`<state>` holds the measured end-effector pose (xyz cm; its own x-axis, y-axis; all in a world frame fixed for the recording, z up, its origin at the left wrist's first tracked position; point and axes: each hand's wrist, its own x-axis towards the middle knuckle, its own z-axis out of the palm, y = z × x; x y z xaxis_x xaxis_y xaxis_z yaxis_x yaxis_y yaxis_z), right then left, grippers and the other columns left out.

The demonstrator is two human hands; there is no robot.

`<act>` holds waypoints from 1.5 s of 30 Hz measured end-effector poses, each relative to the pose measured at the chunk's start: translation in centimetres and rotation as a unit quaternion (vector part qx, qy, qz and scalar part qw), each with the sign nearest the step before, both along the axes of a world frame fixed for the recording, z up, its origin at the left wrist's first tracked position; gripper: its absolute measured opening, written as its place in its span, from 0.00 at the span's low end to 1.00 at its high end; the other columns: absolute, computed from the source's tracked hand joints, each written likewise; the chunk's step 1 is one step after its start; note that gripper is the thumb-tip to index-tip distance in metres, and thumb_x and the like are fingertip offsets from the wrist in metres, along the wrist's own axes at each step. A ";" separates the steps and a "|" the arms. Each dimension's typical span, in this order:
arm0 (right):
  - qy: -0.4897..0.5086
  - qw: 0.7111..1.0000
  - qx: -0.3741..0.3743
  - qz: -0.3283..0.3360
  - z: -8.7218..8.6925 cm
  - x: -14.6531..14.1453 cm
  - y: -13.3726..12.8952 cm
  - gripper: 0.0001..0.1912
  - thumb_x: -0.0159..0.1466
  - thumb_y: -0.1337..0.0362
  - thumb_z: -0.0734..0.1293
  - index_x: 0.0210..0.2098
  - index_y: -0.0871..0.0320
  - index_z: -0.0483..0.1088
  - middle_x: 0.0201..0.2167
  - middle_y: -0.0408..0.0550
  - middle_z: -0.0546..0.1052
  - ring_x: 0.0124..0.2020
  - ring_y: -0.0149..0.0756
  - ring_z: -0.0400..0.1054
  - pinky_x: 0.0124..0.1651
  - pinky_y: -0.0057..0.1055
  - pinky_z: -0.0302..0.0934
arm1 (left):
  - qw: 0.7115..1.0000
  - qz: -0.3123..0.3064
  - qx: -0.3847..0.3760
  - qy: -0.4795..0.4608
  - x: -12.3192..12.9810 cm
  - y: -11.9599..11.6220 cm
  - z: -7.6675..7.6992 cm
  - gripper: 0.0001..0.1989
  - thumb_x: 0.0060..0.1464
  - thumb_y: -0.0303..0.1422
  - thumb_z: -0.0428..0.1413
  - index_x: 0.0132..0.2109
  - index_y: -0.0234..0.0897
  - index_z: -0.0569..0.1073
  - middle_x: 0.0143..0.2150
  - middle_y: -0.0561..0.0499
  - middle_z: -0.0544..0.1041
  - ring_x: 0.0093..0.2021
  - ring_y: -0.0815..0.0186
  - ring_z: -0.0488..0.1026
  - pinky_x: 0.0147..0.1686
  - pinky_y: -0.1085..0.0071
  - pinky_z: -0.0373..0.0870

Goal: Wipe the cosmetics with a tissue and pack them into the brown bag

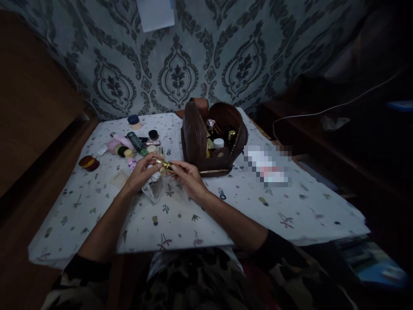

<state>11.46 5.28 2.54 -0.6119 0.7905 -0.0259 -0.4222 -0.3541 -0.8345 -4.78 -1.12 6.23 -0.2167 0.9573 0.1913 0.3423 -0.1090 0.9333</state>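
Between my two hands is a small shiny gold tube [165, 165], held above the table; it is too small to tell its exact kind. My left hand [144, 171] has its fingers closed around the left end. At the right end, my right hand [190, 177] pinches it between thumb and fingers. Crumpled clear plastic [153, 189] lies beneath the hands. Just beyond them stands an unzipped brown bag [195, 133], holding a white-lidded jar [218, 143], a gold-capped item [231, 135] and other small things in shadow.
Left of the bag lie a dark green bottle [137, 143], pink tubes [121, 138] and several small containers. A blue-lidded jar [134, 122] is farther back, and a dark red jar [89, 163] near the left edge. A blurred-out pack [267, 166] lies right on the patterned tablecloth [245, 206].
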 end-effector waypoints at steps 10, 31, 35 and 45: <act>-0.007 1.000 -0.005 0.005 0.1 0.0 0.0 0.23 0.45 0.49 0.79 0.36 0.56 0.79 0.31 0.45 0.81 0.29 0.34 0.72 0.32 0.29 0.63 | 1.000 -0.003 0.005 0.013 -0.3 -0.1 -0.3 0.16 0.55 0.47 0.59 0.35 0.37 0.73 0.32 0.53 0.73 0.35 0.64 0.69 0.39 0.70 0.65; -0.033 0.998 0.031 0.034 0.1 0.1 -0.1 0.25 0.48 0.43 0.76 0.31 0.58 0.77 0.28 0.44 0.78 0.24 0.31 0.68 0.26 0.27 0.58 | 1.000 0.003 0.015 0.011 0.0 -0.2 0.2 0.14 0.52 0.45 0.61 0.34 0.39 0.73 0.33 0.52 0.74 0.36 0.63 0.70 0.41 0.69 0.65; -0.040 0.997 0.042 0.053 0.4 0.4 -0.3 0.27 0.49 0.39 0.74 0.29 0.59 0.76 0.24 0.42 0.76 0.21 0.28 0.66 0.23 0.26 0.55 | 0.999 -0.012 0.027 0.020 -0.1 -0.3 0.3 0.12 0.53 0.43 0.61 0.34 0.39 0.73 0.32 0.52 0.74 0.35 0.63 0.69 0.40 0.69 0.64; -0.007 0.997 -0.007 0.078 0.0 0.1 -0.5 0.33 0.50 0.37 0.72 0.43 0.56 0.70 0.23 0.40 0.77 0.19 0.28 0.67 0.20 0.24 0.54 | 1.000 -0.008 0.023 -0.008 0.4 -0.2 -0.1 0.13 0.48 0.42 0.64 0.37 0.38 0.77 0.35 0.50 0.77 0.36 0.61 0.71 0.41 0.67 0.67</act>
<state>11.56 4.77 2.58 -0.7267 0.6854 -0.0462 -0.3489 -0.4263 -0.8346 -4.34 -1.33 6.17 -0.2046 0.9508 0.2325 0.3258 -0.1578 0.9322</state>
